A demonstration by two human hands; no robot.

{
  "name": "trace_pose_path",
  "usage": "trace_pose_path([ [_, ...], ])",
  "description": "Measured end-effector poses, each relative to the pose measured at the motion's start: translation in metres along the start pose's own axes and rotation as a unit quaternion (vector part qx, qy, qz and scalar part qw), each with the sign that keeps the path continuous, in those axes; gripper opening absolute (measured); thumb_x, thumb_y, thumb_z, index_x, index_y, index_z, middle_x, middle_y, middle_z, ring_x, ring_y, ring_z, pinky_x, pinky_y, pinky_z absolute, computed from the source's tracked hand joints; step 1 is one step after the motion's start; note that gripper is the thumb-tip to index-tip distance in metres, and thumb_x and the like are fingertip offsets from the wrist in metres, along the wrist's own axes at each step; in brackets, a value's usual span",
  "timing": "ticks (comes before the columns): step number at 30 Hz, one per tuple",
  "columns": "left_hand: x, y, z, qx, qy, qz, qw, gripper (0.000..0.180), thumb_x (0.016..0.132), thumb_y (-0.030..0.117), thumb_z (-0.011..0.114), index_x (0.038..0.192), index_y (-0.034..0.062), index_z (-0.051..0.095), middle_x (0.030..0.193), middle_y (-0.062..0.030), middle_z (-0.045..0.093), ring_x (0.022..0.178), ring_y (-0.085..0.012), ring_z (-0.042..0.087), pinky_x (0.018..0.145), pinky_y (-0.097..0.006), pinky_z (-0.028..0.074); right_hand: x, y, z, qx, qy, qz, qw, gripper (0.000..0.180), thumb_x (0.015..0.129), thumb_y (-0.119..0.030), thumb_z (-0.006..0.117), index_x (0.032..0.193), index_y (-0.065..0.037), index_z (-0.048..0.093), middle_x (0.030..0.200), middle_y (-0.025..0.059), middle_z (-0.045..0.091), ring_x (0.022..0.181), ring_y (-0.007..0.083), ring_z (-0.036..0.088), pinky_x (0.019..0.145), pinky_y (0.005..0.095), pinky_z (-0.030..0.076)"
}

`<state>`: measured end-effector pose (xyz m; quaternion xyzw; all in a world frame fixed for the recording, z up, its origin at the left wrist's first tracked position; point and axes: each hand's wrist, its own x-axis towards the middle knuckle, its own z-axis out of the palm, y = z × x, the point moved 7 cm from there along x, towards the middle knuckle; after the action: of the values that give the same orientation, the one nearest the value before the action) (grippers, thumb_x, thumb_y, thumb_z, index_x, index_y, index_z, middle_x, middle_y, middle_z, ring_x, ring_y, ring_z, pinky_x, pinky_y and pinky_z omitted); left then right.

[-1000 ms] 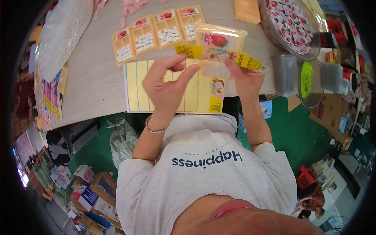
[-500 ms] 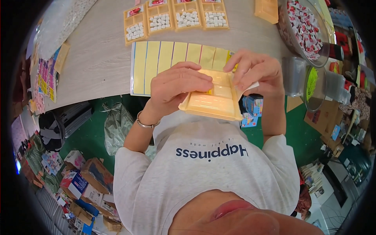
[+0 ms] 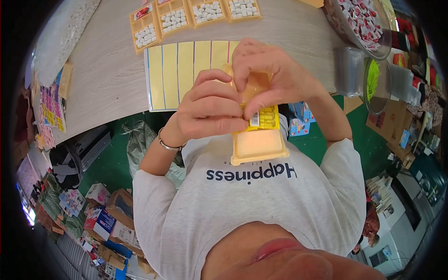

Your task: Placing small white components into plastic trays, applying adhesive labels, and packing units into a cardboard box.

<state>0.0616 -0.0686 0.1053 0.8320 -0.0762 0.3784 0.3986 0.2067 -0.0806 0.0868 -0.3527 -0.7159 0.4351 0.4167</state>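
A pale orange plastic compartment tray [image 3: 259,145] is held underside up in front of my shirt. Across its middle lies a yellow printed label [image 3: 268,116] with a barcode. My left hand [image 3: 212,105] is closed on the tray's left side, its fingertips at the label's edge. My right hand [image 3: 275,72] arches over the tray's far part, with thumb and fingertips pinched at the label's left end. The fingers hide that end. Behind the hands, a sheet of yellow label strips [image 3: 170,70] lies on the table.
Several filled trays [image 3: 172,19] with white pieces stand at the table's far side. At the right are a clear bowl of wrapped sweets [image 3: 361,25], clear plastic boxes [image 3: 349,74] and a bowl of green strips [image 3: 373,81]. A plastic bag [image 3: 60,51] lies far left.
The tray has turned more upright and dropped toward my shirt. My right hand has moved left across it, and the yellow label now shows over its middle. The table items shift slightly in view.
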Motion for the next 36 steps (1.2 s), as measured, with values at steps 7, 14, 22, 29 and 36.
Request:
trace_pose_path([
  [7, -0.018, -0.016, 0.000, -0.161, 0.091, -0.111, 0.976, 0.030, 0.073, 0.005, 0.080, 0.101, 0.0078, 0.072, 0.097, -0.0071, 0.074, 0.093, -0.0218, 0.072, 0.081, -0.038, 0.055, -0.035, -0.002, -0.008, 0.033, 0.205, -0.038, 0.977, 0.028, 0.074, -0.011, 0.084, 0.098, -0.007, 0.071, 0.091, 0.0063, 0.066, 0.089, 0.0244, 0.063, 0.080, 0.0357, 0.049],
  [14, -0.132, -0.076, -0.060, -0.157, 0.344, -0.453, 0.807, 0.031, 0.092, 0.004, 0.070, 0.122, 0.0035, 0.063, 0.109, -0.0060, 0.070, 0.095, -0.0146, 0.067, 0.082, -0.030, 0.056, -0.017, 0.022, 0.042, 0.082, 0.165, 0.096, 0.978, 0.047, 0.089, -0.008, 0.069, 0.133, -0.002, 0.056, 0.117, 0.0111, 0.067, 0.103, 0.0205, 0.065, 0.087, 0.0317, 0.050],
  [22, -0.248, -0.188, -0.266, 0.002, 0.412, -0.595, 0.690, 0.034, 0.100, 0.014, 0.061, 0.130, -0.0012, 0.057, 0.112, -0.0091, 0.069, 0.093, -0.0149, 0.069, 0.081, -0.030, 0.058, -0.125, 0.068, -0.057, 0.029, 0.455, 0.197, 0.868, 0.041, 0.098, 0.002, 0.052, 0.139, 0.000, 0.049, 0.127, 0.0113, 0.062, 0.109, 0.0163, 0.063, 0.098, 0.0311, 0.049],
  [29, -0.188, -0.190, -0.241, 0.695, 0.082, -0.477, 0.532, 0.043, 0.098, 0.027, 0.057, 0.135, 0.0054, 0.057, 0.129, -0.0131, 0.064, 0.120, -0.0297, 0.059, 0.098, -0.045, 0.046, -0.249, -0.017, -0.129, -0.458, 0.538, 0.301, 0.640, 0.025, 0.095, -0.008, 0.065, 0.120, -0.003, 0.068, 0.111, 0.0060, 0.069, 0.093, 0.0121, 0.064, 0.083, 0.0272, 0.052],
  [36, -0.065, -0.152, -0.089, 0.376, 0.037, -0.267, 0.887, 0.046, 0.092, 0.015, 0.063, 0.137, 0.0130, 0.057, 0.131, -0.0080, 0.064, 0.128, -0.0289, 0.052, 0.105, -0.052, 0.037, -0.285, 0.005, -0.145, -0.290, 0.450, 0.532, 0.656, 0.026, 0.084, -0.021, 0.078, 0.100, -0.001, 0.074, 0.080, 0.0032, 0.070, 0.073, 0.0083, 0.062, 0.068, 0.0240, 0.048],
])
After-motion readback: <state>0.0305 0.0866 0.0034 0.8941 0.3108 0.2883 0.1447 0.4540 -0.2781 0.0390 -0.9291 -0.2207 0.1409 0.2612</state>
